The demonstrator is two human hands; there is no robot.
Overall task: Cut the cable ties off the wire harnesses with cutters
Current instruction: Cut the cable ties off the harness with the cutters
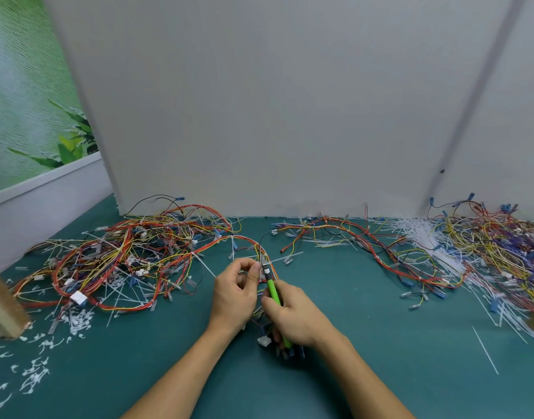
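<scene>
Green counter mid-job. Big harness pile on the left looks still tied; right heap sits among loose white ties, likely processed. Cut tie scraps lie front left. Left hand fingers pinch the current harness; right hand fingers are wrapped round green cutters, tip at a tie. Plenty left.
</scene>
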